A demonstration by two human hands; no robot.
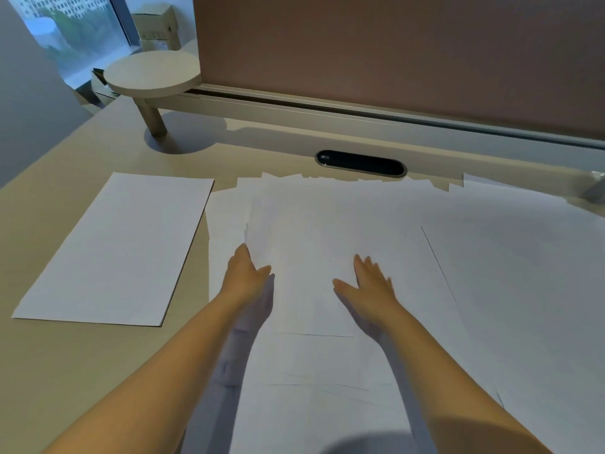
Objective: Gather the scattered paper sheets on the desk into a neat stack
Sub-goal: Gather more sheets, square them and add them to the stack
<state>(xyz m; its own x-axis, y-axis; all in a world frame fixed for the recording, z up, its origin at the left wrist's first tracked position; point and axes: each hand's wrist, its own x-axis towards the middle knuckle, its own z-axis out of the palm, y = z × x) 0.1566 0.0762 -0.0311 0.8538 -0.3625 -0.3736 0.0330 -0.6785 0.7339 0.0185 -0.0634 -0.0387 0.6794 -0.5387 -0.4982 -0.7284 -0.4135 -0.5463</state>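
Several white paper sheets [343,221] lie spread and overlapping across the middle and right of the beige desk [65,371]. One separate sheet or thin pile [118,247] lies apart at the left, edges even. My left hand [245,273] hovers over the left part of the spread, fingers together and pointing forward, holding nothing. My right hand [370,283] is flat above the middle sheets, fingers apart, palm down, also holding nothing. Whether either palm touches the paper is unclear.
A round raised shelf on a post [154,73] stands at the back left. A black oval cable grommet [360,162] sits behind the sheets. A brown partition panel [393,44] closes the back. A metal clamp [594,188] is at the far right.
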